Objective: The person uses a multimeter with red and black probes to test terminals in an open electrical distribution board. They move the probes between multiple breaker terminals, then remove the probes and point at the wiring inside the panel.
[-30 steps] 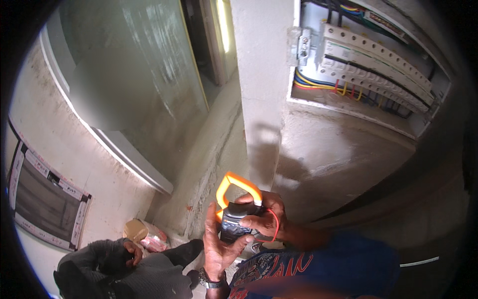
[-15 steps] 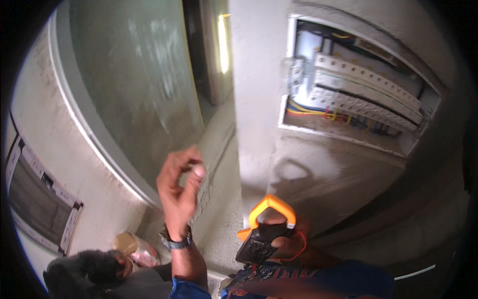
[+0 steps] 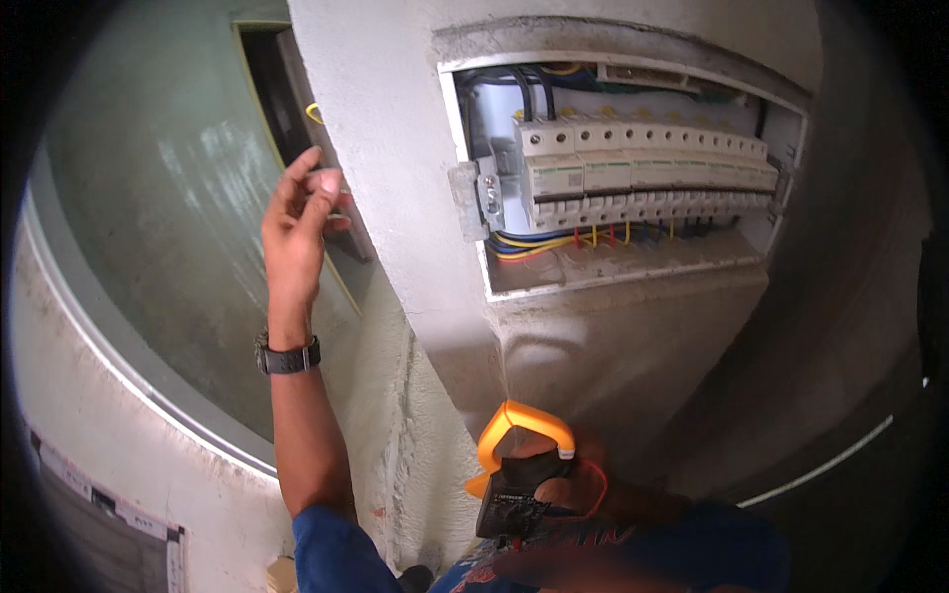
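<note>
My left hand point(image 3: 295, 222) is raised left of the wall-mounted breaker box, fingers half curled and apart, with nothing visible in it; a dark watch point(image 3: 289, 356) is on its wrist. Low in front of my body, my right hand point(image 3: 561, 491) grips a clamp meter point(image 3: 509, 499) with a black body. The meter's orange jaw point(image 3: 529, 420) points up and looks closed around nothing. A thin red lead point(image 3: 601, 484) loops beside that hand, which is partly in shadow. Up and to the right, a row of white circuit breakers point(image 3: 633, 173) sits in the uncovered breaker box point(image 3: 633, 282).
Yellow, blue and red wires point(image 3: 539, 247) run below the breakers, and thick black cables point(image 3: 534, 94) enter above. A metal hinge plate point(image 3: 474, 201) juts from the box's left edge. Beyond the wall's corner are a greenish wall point(image 3: 148, 198) and a dark doorway point(image 3: 272, 94).
My left hand has risen and moved left, its fingers straighter. The view has shifted, bringing the breaker box further left. The clamp meter stays low in my right hand.
</note>
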Action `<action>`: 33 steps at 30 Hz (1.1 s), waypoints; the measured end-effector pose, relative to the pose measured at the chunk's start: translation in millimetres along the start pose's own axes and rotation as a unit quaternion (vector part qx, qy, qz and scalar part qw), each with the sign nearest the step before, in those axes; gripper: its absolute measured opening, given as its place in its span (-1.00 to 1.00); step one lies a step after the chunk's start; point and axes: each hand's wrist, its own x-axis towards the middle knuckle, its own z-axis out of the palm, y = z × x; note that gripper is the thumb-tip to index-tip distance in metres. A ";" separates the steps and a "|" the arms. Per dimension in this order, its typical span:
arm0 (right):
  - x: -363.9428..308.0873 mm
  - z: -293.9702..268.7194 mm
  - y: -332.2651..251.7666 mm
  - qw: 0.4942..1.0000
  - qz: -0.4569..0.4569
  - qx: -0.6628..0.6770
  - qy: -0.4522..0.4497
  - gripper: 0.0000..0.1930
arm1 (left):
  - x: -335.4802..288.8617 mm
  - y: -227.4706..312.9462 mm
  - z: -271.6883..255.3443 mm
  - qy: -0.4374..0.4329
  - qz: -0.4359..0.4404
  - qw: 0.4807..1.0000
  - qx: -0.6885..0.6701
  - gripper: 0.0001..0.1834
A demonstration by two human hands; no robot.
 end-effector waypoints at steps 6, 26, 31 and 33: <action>6.8 33.0 1.4 0.990 -0.036 -0.074 0.111 -0.44 | -16.5 2.6 1.3 -0.003 0.063 0.998 -0.028 -0.51; 62.2 46.1 -38.3 0.965 -0.049 -0.256 -0.031 -0.44 | -328.8 -3.7 -2.3 -0.109 -0.325 0.882 -0.324 -0.12; 21.4 8.3 -5.8 0.985 -0.111 -0.120 0.051 -0.73 | -337.8 22.3 4.5 0.056 -0.268 0.927 -0.257 -0.14; 5.0 -7.8 4.8 0.983 -0.061 -0.160 0.073 -0.79 | -332.9 31.0 8.3 0.111 -0.228 0.937 -0.242 -0.22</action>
